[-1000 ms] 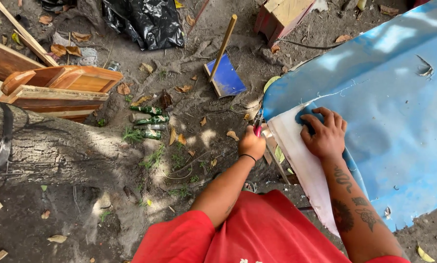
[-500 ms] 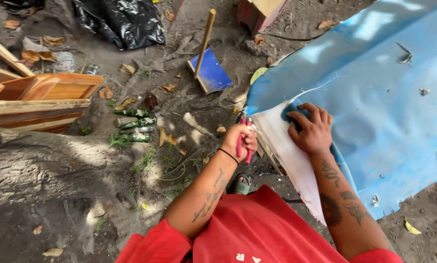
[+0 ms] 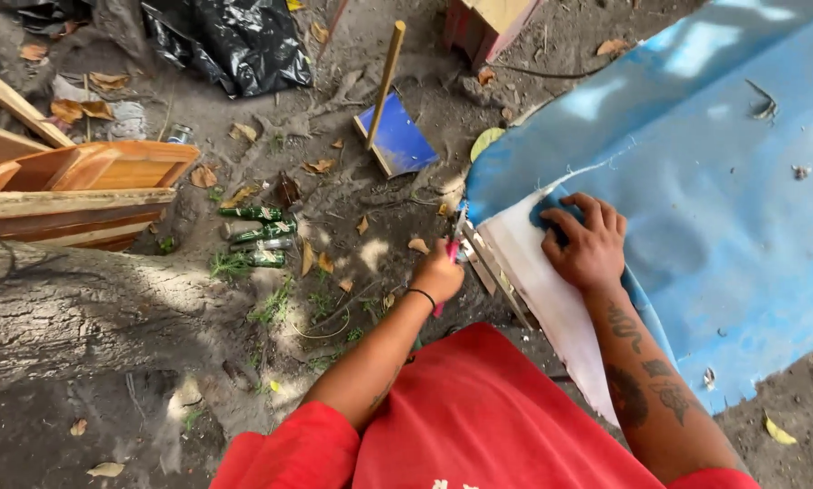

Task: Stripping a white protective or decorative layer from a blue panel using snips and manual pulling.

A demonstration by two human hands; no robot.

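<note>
1. The left hand (image 3: 441,272) is closed around a pink-handled cutting tool (image 3: 449,258), its tip at the edge of the blue sheet (image 3: 696,181), which spreads from the frame's centre out to 3 o'clock. The right hand (image 3: 588,243) lies flat, fingers spread, pressing the sheet's folded-back white underside (image 3: 542,290) onto the wooden slats (image 3: 488,263) beneath.
2. The blade sits just beside the pressing fingers, at their 9 o'clock; a slip along the edge could likely reach them.
3. The sheet's edge looks frayed; pulling unevenly may tear it off line rather than cut it cleanly.
4. Loose dirt ground (image 3: 379,217) and green bottles (image 3: 257,235) at 10 o'clock of the left hand could upset footing, judging by the clutter.
5. The tool's blade is too small to make out, and the left palm hides most of its handle.
6. What carries the slats is covered by the sheet and the red shirt (image 3: 479,417).
</note>
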